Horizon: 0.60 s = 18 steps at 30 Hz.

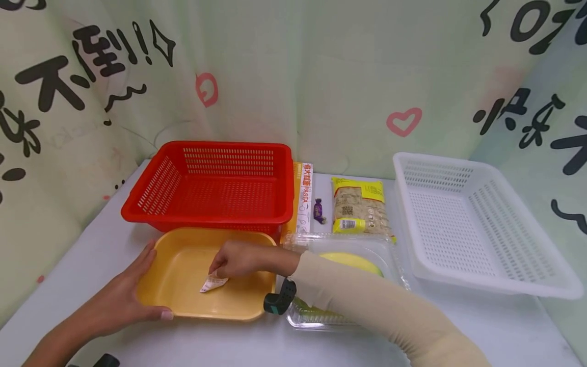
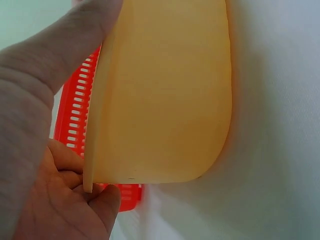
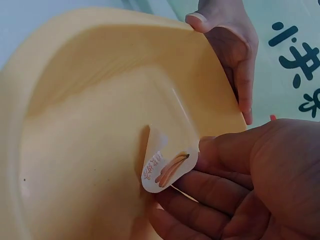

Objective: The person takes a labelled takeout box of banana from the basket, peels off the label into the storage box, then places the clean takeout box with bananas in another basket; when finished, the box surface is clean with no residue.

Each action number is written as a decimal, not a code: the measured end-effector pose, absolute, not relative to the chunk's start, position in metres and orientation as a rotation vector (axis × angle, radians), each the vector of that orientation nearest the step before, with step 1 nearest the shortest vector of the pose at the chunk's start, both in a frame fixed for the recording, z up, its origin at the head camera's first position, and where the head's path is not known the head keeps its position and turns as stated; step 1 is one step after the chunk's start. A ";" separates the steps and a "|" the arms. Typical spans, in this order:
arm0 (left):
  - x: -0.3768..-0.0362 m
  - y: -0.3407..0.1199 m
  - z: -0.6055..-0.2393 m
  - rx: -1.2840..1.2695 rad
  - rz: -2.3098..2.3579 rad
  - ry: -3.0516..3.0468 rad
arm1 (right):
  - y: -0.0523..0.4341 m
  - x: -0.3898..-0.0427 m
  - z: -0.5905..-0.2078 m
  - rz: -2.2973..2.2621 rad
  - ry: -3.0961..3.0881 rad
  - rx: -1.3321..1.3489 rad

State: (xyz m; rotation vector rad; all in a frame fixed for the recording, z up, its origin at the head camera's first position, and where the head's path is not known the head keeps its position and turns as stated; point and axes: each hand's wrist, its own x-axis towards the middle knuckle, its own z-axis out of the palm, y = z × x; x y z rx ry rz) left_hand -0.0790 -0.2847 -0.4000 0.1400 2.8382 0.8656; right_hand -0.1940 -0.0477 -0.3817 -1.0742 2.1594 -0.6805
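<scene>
A yellow plastic basin point(image 1: 183, 255) stands at the front left, its inside facing up. My left hand point(image 1: 116, 295) grips its left side, thumb at the near rim and fingers around the far left corner. Inside the basin my right hand point(image 1: 240, 257) pinches a small white printed wrapper point(image 1: 213, 282) between thumb and fingers. Up close in the right wrist view, the wrapper point(image 3: 167, 165) is thin and curled, with orange lettering and a food picture; part of it is hidden by the fingers. In the left wrist view the basin's outer wall point(image 2: 165, 90) shows.
Behind the basin is a red basket point(image 1: 220, 193). A pasta box point(image 1: 303, 196), a purple-wrapped candy point(image 1: 318, 211) and a yellow-and-brown food bag point(image 1: 359, 206) lie mid-table. A clear plastic box point(image 1: 316, 323) with something yellow inside sits under my right forearm. At right stands a white basket point(image 1: 451, 229).
</scene>
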 end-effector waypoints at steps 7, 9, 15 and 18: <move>-0.080 -0.285 -0.400 0.136 0.866 2.829 | -0.045 -0.195 -0.380 -0.662 2.213 -1.074; -0.080 -0.285 -0.399 0.134 0.863 2.831 | -0.044 -0.195 -0.380 -0.660 2.229 -1.064; -0.080 -0.284 -0.399 0.135 0.859 2.837 | -0.043 -0.196 -0.378 -0.627 2.274 -1.038; -0.079 -0.284 -0.400 0.129 0.872 2.830 | -0.040 -0.197 -0.376 -0.638 2.275 -1.030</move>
